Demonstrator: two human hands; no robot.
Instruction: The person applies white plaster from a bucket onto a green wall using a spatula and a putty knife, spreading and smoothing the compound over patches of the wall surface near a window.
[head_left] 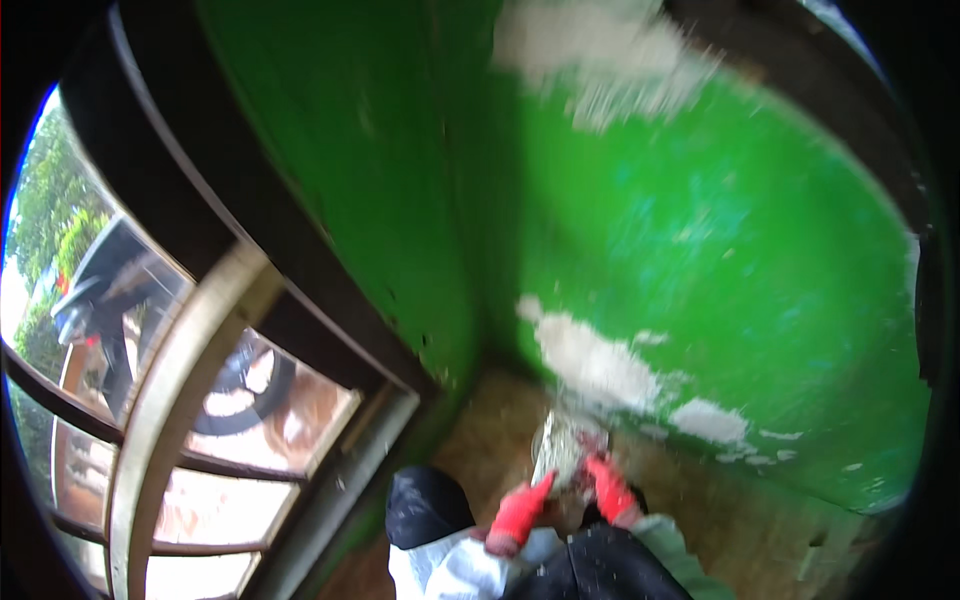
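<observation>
Low in the view, near the dark left knee [430, 507], the red-gloved left hand [519, 513] and right hand [613, 490] hold a pale, crumpled bag-like bundle [562, 452] between them, each seemingly closed on an edge; blur hides the finger detail. The bundle lies toward one o'clock from the left hand and ten from the right, about equally near both, its long axis roughly twelve to six. Beyond are the brown floor [478, 420], the patchy green wall [790, 260] and, at nine o'clock, a barred frame [160, 405].
</observation>
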